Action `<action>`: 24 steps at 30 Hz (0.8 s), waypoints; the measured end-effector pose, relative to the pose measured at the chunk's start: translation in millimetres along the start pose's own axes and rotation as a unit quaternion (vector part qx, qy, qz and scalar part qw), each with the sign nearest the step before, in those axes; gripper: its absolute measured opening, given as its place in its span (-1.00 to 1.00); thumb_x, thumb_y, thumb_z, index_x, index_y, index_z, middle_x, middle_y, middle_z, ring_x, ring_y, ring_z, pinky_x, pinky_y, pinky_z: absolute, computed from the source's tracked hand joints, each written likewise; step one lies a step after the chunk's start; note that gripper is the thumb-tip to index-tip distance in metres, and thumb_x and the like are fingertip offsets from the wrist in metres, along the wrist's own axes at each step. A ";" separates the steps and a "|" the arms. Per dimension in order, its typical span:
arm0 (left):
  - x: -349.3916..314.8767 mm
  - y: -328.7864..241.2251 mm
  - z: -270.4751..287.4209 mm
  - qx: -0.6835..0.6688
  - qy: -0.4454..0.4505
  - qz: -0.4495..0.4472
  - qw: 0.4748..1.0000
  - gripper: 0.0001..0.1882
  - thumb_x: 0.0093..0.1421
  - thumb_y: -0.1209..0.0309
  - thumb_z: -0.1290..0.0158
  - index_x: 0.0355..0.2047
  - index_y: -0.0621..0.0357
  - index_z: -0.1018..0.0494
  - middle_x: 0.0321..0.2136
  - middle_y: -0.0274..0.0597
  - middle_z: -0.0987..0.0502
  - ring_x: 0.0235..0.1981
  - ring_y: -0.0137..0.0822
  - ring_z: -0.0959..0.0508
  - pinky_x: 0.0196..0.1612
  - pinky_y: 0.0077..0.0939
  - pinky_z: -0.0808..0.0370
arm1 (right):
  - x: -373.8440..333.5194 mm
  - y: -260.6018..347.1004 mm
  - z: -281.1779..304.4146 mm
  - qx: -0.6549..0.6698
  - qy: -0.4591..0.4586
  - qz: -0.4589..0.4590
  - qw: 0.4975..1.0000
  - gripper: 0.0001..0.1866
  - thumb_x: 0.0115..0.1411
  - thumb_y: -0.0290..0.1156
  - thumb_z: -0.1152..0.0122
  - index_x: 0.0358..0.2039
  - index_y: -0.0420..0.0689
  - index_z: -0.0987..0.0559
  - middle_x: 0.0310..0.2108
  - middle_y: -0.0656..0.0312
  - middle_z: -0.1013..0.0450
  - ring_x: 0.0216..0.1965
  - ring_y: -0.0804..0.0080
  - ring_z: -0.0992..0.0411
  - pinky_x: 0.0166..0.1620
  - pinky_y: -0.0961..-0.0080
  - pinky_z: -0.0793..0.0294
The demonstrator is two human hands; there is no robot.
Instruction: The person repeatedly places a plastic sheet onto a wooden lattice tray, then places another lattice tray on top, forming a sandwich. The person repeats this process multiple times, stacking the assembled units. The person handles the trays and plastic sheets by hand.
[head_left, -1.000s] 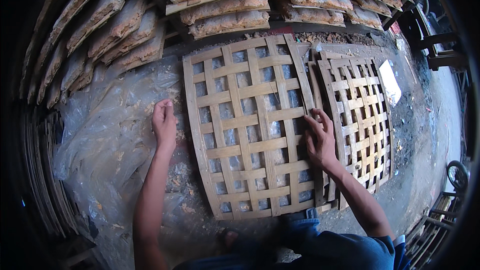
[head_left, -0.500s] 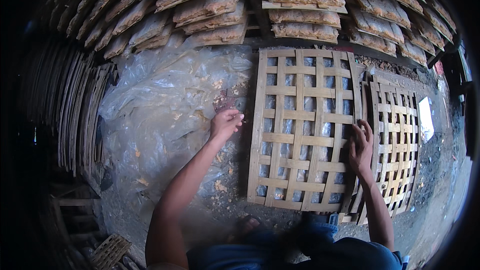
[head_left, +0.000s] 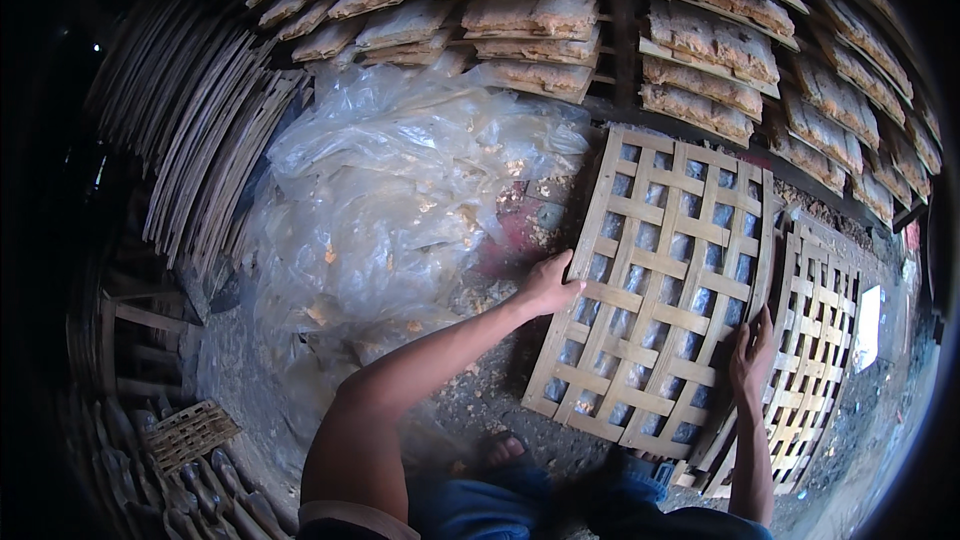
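A woven bamboo lattice tray lies in front of me, with plastic sheeting showing through its gaps. On its left edge my left hand is closed, thumb over the top and fingers going out of sight beneath. My right hand is at the opposite long edge, its fingers bent around the frame. More tray frames show under that right edge. Close to my right hand, a second lattice tray rests on the right.
Crumpled clear plastic sheeting with orange crumbs covers the floor at left. Racks of crumbly orange slabs stand at the back. Upright thin boards are stacked far left. A small lattice piece lies lower left, among long-necked objects.
My left hand has moved right from above the floor and taken hold of the tray's left edge. My right hand stays at the right edge. The view has turned and shifted left.
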State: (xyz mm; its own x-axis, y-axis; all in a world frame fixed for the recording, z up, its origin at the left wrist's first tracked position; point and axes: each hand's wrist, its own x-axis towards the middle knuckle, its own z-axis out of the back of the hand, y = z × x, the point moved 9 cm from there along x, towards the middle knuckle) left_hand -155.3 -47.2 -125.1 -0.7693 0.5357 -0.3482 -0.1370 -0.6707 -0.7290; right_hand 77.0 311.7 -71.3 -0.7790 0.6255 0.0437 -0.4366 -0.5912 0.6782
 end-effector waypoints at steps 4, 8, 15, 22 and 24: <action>-3.2 -2.6 7.8 0.034 -0.013 -0.007 0.999 -0.21 0.28 0.12 -0.20 0.37 0.35 -0.23 0.25 0.26 -0.41 0.32 0.15 -0.39 0.37 -0.13 -0.31 | -0.9 -1.3 0.2 0.000 -0.021 0.033 0.999 -0.43 0.45 -0.44 -0.03 0.40 -0.34 -0.21 0.30 -0.27 -0.29 0.34 -0.10 -0.32 0.34 0.17 -0.34; -10.7 0.8 26.6 0.125 -0.071 -0.079 0.986 -0.23 0.23 0.12 -0.24 0.33 0.30 -0.29 0.23 0.19 -0.44 0.25 0.09 -0.43 0.28 -0.09 -0.35 | -2.9 1.0 -4.9 0.046 -0.020 0.040 0.998 -0.43 0.45 -0.44 -0.03 0.40 -0.35 -0.21 0.30 -0.28 -0.29 0.36 -0.11 -0.28 0.36 0.16 -0.30; -69.9 -29.8 185.5 0.557 -0.266 0.017 0.787 -0.45 0.04 0.19 -0.35 0.04 0.07 -0.52 -0.12 -0.20 -0.43 -0.02 -0.19 -0.41 -0.02 -0.19 -0.29 | 1.0 -5.6 -6.5 0.059 -0.007 0.040 0.997 -0.41 0.43 -0.42 -0.05 0.39 -0.35 -0.21 0.30 -0.30 -0.29 0.35 -0.12 -0.30 0.35 0.14 -0.32; -135.3 -2.2 270.1 0.563 -0.287 0.003 0.775 -0.89 0.13 0.34 -0.22 -0.34 -0.04 -0.70 -0.32 -0.27 -0.57 -0.10 -0.26 -0.49 0.03 -0.27 -0.27 | 1.5 -9.7 -3.6 0.031 -0.020 0.040 0.999 -0.38 0.42 -0.38 -0.07 0.40 -0.36 -0.19 0.29 -0.31 -0.27 0.34 -0.16 -0.29 0.34 0.12 -0.33; -161.4 -28.7 290.8 0.451 -0.346 -0.029 0.822 -0.90 0.16 0.36 -0.24 -0.36 0.04 -0.71 -0.36 -0.23 -0.62 -0.16 -0.22 -0.54 0.01 -0.26 -0.32 | 0.7 -10.5 -3.4 0.036 -0.018 0.041 0.998 -0.37 0.43 -0.38 -0.07 0.40 -0.37 -0.17 0.30 -0.31 -0.26 0.35 -0.16 -0.28 0.35 0.12 -0.32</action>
State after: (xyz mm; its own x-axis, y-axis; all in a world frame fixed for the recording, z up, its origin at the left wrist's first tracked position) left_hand -208.6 -263.5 123.4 -0.8734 0.3688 0.3181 -0.3522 -0.9294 0.1103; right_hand 79.5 316.6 -80.9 -0.7938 0.5950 0.1263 -0.3373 -0.6034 0.7226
